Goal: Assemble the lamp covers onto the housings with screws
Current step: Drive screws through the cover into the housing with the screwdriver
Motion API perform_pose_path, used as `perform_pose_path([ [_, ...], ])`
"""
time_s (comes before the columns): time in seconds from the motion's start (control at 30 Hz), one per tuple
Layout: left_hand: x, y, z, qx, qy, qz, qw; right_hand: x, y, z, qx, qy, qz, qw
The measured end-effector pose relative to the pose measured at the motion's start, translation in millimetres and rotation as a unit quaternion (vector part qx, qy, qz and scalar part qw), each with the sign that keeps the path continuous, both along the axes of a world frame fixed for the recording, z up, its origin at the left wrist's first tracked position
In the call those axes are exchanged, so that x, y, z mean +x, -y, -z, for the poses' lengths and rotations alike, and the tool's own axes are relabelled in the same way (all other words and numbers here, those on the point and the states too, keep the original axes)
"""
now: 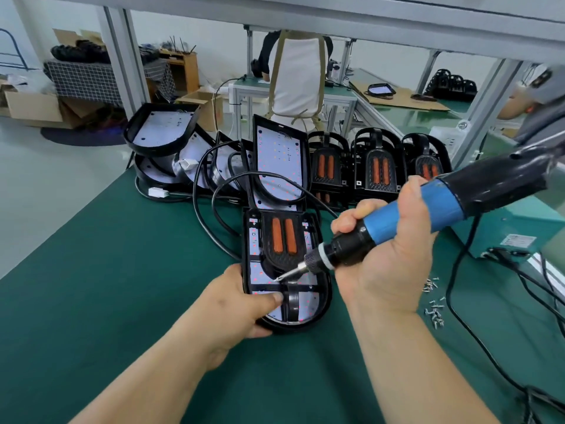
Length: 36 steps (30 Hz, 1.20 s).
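A black lamp housing [324,304] lies flat on the green mat in front of me, its white LED board showing. A black cover [282,237] with two orange strips sits on it. My left hand [241,304] grips the housing's near left edge, thumb pressed on a black crossbar. My right hand [388,240] holds a blue and black electric screwdriver [397,221]. Its bit tip [279,278] touches the board just below the cover. Loose screws [434,307] lie scattered on the mat to the right.
Open housings [159,133] with cables are piled at the back left, one [279,160] standing upright behind the work. Several covers [379,166] stand at the back right. A teal power box [513,231] sits right. A person in an apron [295,78] stands beyond the table.
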State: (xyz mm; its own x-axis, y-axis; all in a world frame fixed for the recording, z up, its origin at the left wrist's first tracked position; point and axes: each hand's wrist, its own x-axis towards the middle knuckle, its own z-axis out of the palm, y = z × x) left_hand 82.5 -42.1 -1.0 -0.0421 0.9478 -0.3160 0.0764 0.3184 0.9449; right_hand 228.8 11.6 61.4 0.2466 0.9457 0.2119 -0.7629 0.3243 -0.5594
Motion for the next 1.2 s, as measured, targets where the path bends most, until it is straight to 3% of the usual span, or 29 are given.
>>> perform_pose_path([
  [0.17, 5, -6, -1, 0.018, 0.010, -0.043, 0.999, -10, 2, 3, 0.046, 0.066, 0.019, 0.997],
  [0.3, 7, -13, 0, 0.030, -0.042, -0.047, 0.998, -16, -1, 0, 0.072, 0.110, 0.039, 0.990],
  [0.77, 11, -11, 1, 0.057, -0.081, -0.064, 0.993, -25, 1, 4, 0.116, 0.154, 0.038, 0.980],
  [0.9, 15, -10, -2, 0.066, -0.099, -0.070, 0.990, -29, 10, 2, 0.180, 0.201, 0.014, 0.963],
  [1.03, 16, -11, -4, 0.064, -0.101, -0.079, 0.990, -34, 22, 1, 0.277, 0.268, -0.012, 0.923],
  [1.2, 16, -11, -5, 0.046, -0.084, -0.090, 0.991, -35, 20, 6, 0.248, 0.246, -0.014, 0.937],
])
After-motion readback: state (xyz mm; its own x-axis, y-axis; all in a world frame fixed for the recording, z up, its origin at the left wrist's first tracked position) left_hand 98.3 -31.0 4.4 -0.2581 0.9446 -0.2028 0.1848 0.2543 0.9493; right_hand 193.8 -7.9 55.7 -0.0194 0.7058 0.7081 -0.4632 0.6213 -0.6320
